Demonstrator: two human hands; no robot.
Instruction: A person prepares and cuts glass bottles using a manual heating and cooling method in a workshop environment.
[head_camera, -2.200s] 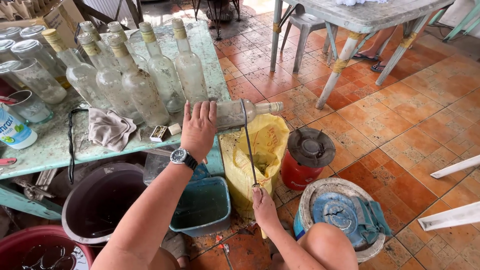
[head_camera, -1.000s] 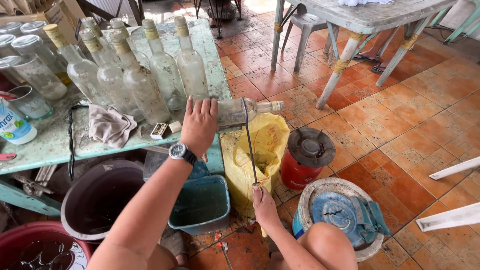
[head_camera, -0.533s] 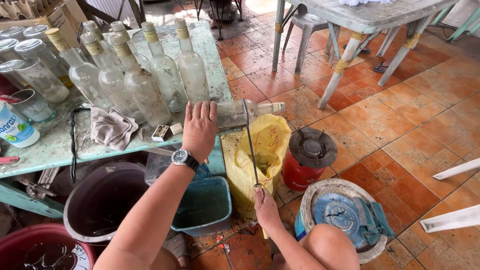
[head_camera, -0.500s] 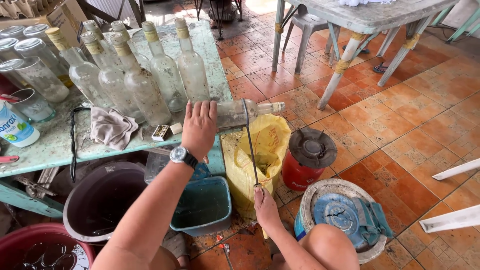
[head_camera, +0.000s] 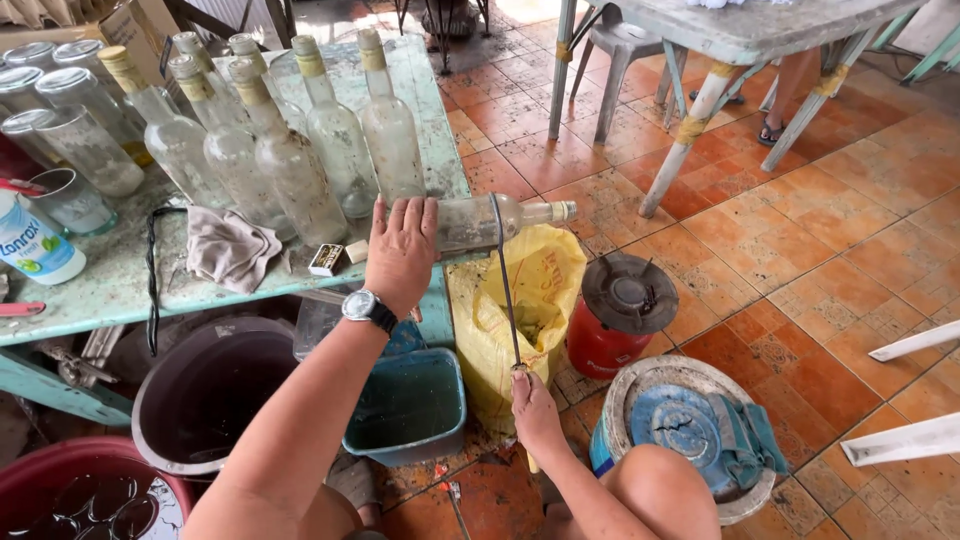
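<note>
The left hand (head_camera: 402, 252) lies palm down, fingers spread and pressing, on a clear glass bottle (head_camera: 478, 221) laid on its side at the table's front right corner, its neck and cap jutting past the right edge. The right hand (head_camera: 535, 412) is lower, clenched round the bottom end of a thin dark cord (head_camera: 505, 285), which runs up taut and loops over the bottle's shoulder just beside the left fingertips. By the look of it the step in hand is working the cord round the glass while the bottle is pinned still; the next move would call for a steady press from the left hand so the bottle does not roll off the edge, and even tension from the right. Below the neck hangs a yellow sack (head_camera: 530, 310), with a red stove (head_camera: 620, 315) just beside it and a teal tub (head_camera: 408, 405) under the table's front edge. The table (head_camera: 120, 290) is worn pale green; upright empty bottles (head_camera: 290, 150) crowd its middle and back, jars stand at the back left, a grey rag (head_camera: 232, 250) and a small matchbox (head_camera: 327, 259) lie near the front edge. The floor is terracotta tile (head_camera: 850, 250), with a second table and a plastic chair further off.
</note>
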